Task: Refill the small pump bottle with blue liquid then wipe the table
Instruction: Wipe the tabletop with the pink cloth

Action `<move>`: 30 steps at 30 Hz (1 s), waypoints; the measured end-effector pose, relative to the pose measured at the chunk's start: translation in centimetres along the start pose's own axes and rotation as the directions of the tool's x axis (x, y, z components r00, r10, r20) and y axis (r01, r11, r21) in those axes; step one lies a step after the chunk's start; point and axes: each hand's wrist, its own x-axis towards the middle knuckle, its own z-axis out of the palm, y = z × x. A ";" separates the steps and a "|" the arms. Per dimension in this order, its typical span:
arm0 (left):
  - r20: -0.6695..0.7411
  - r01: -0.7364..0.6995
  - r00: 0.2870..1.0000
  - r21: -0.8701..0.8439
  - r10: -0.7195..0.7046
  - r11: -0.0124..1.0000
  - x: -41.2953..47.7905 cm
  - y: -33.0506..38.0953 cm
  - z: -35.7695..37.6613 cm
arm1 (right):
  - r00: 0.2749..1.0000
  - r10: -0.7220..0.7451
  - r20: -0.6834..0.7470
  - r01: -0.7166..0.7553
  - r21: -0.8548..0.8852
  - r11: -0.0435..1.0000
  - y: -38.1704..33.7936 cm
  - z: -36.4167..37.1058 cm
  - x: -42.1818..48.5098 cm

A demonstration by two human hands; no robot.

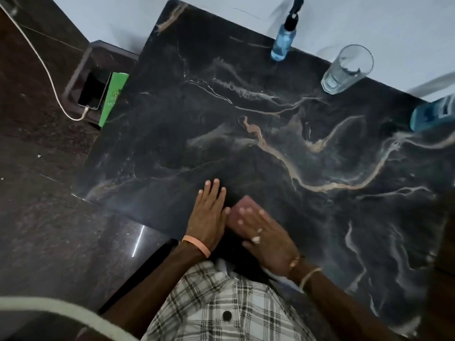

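Where it stands upright at the far edge of the dark marble table, the small pump bottle has a black pump head and a clear body part-filled with blue liquid. Right of the pump bottle, near it along the same edge: one clear drinking glass, upright, no liquid visible in it. Further right of the pump bottle, past the glass: one larger blue bottle, cut off by the frame edge and blurred. Well apart from the pump bottle, across the tabletop at the near edge: one reddish-brown cloth, lying flat. The right hand lies on it, fingers straight and close together, pressing down and holding nothing; the hand is blurred. It wears a ring and a bracelet at the wrist. Just beside the cloth, on the side left of the pump bottle: the left hand, palm down on the bare marble, fingers straight and slightly spread, gripping nothing, with an orange wristband on the wrist. Nearer still: a plaid shirt. Left of the pump bottle and lower than the tabletop: a dark stool carrying a black phone on a white cable and a green book.
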 end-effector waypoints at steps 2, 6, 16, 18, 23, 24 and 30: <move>-0.010 -0.010 1.000 0.034 0.011 0.999 -0.8 0.9 1.0 | 0.959 0.259 -0.114 -0.247 0.106 0.963 3.3 -0.1 -4.3; -0.058 0.061 0.996 -0.057 -0.064 0.997 -1.7 2.2 1.9 | 0.773 0.625 -0.108 -0.616 0.108 0.781 3.3 0.2 -4.4; -0.236 0.305 0.875 -0.410 -0.423 0.859 -2.8 -1.5 -2.8 | 0.986 -0.153 0.061 0.159 -0.122 0.980 -6.9 -0.6 11.6; -0.227 0.335 0.859 -0.427 -0.458 0.840 -3.5 -3.1 -4.0 | 0.972 -0.207 0.115 0.219 -0.101 0.971 -7.5 -0.6 12.1; -0.237 0.263 0.903 -0.352 -0.357 0.898 -3.4 -6.4 -5.0 | 0.922 -0.346 0.174 0.371 -0.147 0.917 -7.5 -1.5 16.1; -0.261 0.285 0.883 -0.364 -0.391 0.887 -2.7 -7.4 -5.5 | 0.923 -0.347 0.168 0.376 -0.193 0.906 -8.0 -2.0 18.7; -0.296 0.491 0.750 -0.352 -0.592 0.797 2.6 -12.3 -11.1 | 0.976 -0.194 0.098 0.213 -0.246 0.946 -11.7 -3.8 30.6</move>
